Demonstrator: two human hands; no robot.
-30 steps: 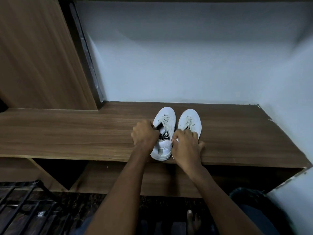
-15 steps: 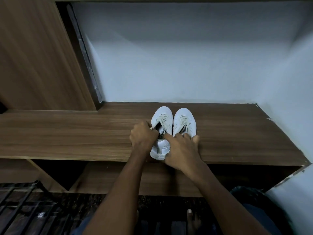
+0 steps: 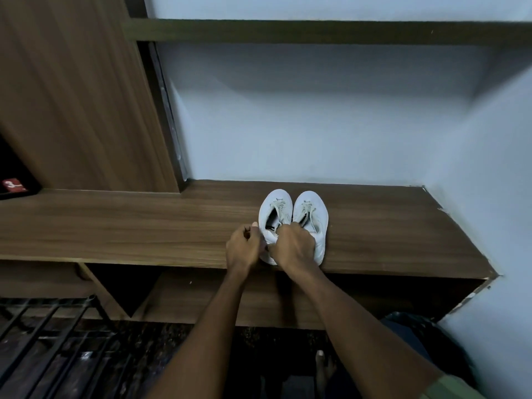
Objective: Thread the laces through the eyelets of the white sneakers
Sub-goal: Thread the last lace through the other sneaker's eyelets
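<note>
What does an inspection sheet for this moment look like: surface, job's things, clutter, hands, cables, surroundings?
Surface: wooden shelf, bare wood on both sides of the shoes.
Job's things: left sneaker and right sneaker side by side near the front edge, toes toward the wall; laces show over both tongues.
Clutter: nothing seen on the shelf.
Hands: left hand curled at the left sneaker's outer side; what its grip holds cannot be told. Right hand curled over the heel ends of both shoes, its grip hidden.
Cables: nothing seen.
Surroundings: pale wall behind, wooden panel left, upper shelf, black metal rack below left.
</note>
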